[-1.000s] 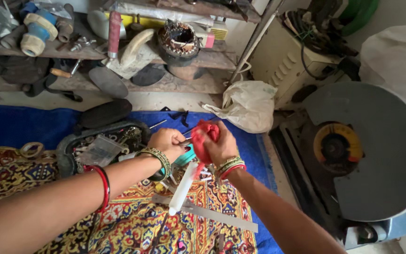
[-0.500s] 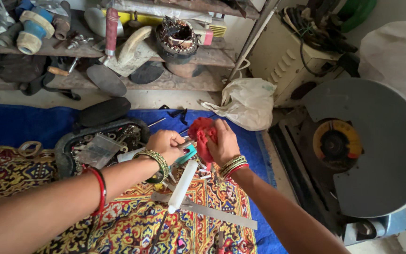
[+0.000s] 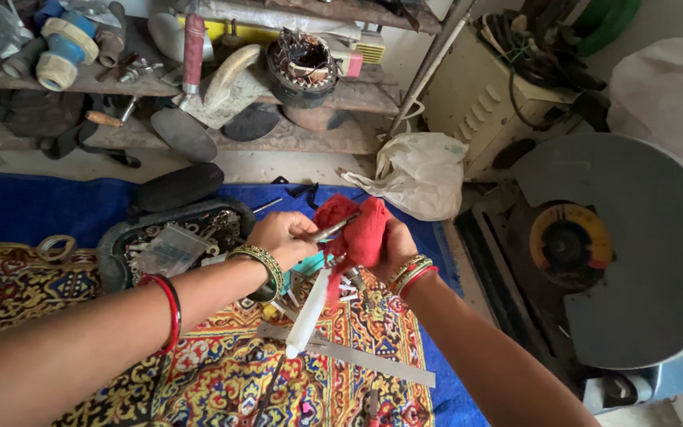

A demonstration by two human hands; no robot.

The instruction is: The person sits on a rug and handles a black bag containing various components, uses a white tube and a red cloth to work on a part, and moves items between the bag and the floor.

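Note:
My left hand [image 3: 282, 237] grips a thin metal tool [image 3: 327, 231] whose tip pokes into a red cloth [image 3: 357, 229]. That cloth is bunched up in my right hand [image 3: 393, 245], which closes around it. Both hands hover over a patterned rug [image 3: 199, 372]. Just below them lie a white tube-like object [image 3: 308, 313], a teal-handled tool [image 3: 310, 265] and a flat metal strip [image 3: 357, 356]. Bangles ring both wrists.
A black oval tray [image 3: 112, 257] of small metal parts sits to the left on a blue mat [image 3: 33, 209]. Cluttered wooden shelves [image 3: 160, 83] run along the back. A white plastic bag [image 3: 420, 170] and a grey cutting machine with a yellow disc [image 3: 571, 241] stand at the right.
The hands have stayed close together over the rug; the red cloth has shifted in my right hand and the metal tool now points into it.

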